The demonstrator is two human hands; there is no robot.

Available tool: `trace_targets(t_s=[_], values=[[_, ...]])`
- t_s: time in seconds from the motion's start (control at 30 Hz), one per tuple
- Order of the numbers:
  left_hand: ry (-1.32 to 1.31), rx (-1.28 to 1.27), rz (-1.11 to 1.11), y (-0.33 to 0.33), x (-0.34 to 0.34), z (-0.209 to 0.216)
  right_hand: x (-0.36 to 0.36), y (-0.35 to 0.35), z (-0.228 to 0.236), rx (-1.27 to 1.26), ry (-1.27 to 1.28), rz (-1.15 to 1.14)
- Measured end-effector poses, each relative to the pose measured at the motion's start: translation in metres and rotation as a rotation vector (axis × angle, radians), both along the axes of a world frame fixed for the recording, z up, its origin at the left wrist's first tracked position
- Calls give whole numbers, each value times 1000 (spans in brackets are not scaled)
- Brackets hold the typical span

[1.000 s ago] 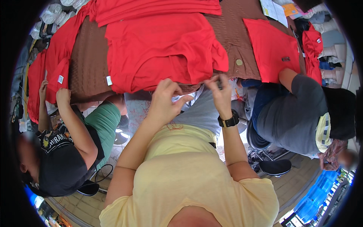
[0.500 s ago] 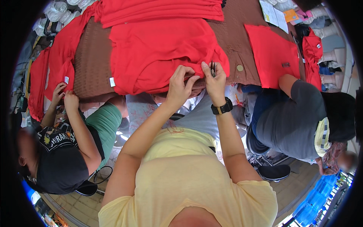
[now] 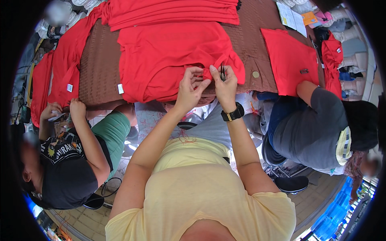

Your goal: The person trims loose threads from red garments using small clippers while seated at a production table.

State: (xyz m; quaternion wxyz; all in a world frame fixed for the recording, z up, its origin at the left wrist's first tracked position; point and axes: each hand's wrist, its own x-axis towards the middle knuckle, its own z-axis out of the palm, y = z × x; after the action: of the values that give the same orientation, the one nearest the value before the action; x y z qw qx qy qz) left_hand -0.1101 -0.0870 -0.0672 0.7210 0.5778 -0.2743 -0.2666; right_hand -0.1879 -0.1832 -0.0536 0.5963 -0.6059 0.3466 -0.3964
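A red knit garment lies spread over the table's near edge, with a small white label by its left side. My left hand is closed, pinching the garment's near right edge between thumb and fingers. Close beside it, my right hand, with a black watch on the wrist, has dark thread snips tucked in its fingers, blades pointing away from me. Its thumb and forefinger also press at the red fabric; the exact spot they pinch is partly hidden.
A brown cloth covers the table. Folded red garments are stacked beyond mine, and another red piece lies to the right. People sit close at left and right. An open notebook lies far right.
Both my hands have shifted slightly along the fabric edge, the right one a little leftward, still with the snips. The left neighbour's hands have moved down from the red cloth.
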Motion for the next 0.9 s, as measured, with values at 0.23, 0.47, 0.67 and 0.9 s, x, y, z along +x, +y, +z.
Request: trace_targets(t_s=[0.23, 0.47, 0.67, 0.9], values=[[60, -46, -40, 1, 7, -16, -3, 1, -9, -23, -1, -28], [76, 3, -66, -3, 12, -21, -5, 7, -9, -45, -5, -33], [44, -10, -85, 2, 13, -20, -28, 37, 15, 144, 182, 213], [-21, -27, -62, 4, 11, -21, -18, 39, -16, 175, 270, 238]])
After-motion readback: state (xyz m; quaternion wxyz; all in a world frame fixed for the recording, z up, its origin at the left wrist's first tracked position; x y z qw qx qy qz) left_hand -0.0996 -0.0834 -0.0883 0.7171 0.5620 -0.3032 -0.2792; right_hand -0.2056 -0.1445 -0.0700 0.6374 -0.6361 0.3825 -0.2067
